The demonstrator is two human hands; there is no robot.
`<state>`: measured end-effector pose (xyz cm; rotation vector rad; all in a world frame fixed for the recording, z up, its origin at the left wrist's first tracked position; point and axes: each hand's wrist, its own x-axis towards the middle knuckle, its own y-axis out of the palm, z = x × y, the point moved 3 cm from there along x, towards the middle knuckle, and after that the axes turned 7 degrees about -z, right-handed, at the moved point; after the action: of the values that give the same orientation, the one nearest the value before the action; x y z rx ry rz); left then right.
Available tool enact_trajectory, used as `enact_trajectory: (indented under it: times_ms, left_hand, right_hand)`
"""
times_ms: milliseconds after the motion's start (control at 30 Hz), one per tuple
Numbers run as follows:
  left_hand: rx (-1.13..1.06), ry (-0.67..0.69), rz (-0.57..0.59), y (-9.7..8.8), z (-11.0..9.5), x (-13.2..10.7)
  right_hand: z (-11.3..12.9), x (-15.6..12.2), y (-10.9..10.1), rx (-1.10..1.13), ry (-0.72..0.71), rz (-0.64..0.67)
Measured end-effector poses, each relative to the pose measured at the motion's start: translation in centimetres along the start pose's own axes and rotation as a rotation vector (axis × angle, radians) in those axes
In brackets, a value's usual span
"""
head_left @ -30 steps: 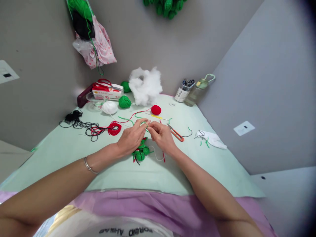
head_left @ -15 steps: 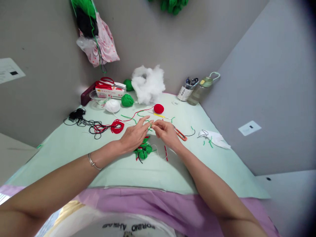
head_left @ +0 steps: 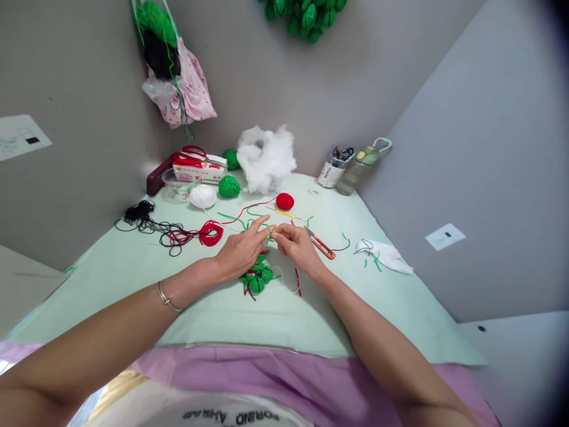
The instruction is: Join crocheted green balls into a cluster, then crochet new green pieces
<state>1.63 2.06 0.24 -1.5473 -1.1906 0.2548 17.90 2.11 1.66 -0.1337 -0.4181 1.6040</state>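
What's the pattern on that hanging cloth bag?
The bag is pink with reddish dots: see the head view.

Wall corner with pale green table
The grey back wall and the lighter right wall meet in a corner beyond the table. White wall plate: mounted on the right wall. Lighting: diffuse, with soft shadows.

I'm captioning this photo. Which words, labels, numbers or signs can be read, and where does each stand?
Shirt: "FORBID", probably, upside down; the word after it is unclear.
Box: print too small to read.
Cup: label too blurred to read.
Left wall plate: faint marks, unreadable.
Right wall plate: no legible text.
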Motion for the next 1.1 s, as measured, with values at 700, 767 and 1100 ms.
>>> enact_trajectory:
  times_ms: [700, 767, 1100]
  left_hand:
    - [-0.802, -0.422, -0.162, -0.8, 2.0, 1.2]
    - [-0.900, -0.507, -0.138, -0.5, 2.0, 1.2]
    - [-1.075, -0.622, -0.114, -0.4, 1.8, 1.4]
  right_hand:
    - [0.2, -0.3, -0.2, -0.138, -0.082, -0.147]
    - [0.2, -0.6, 0.0, -0.186, -0.113, -0.154]
    - [0.0, -1.0, 0.6, -0.364, -0.195, -0.151]
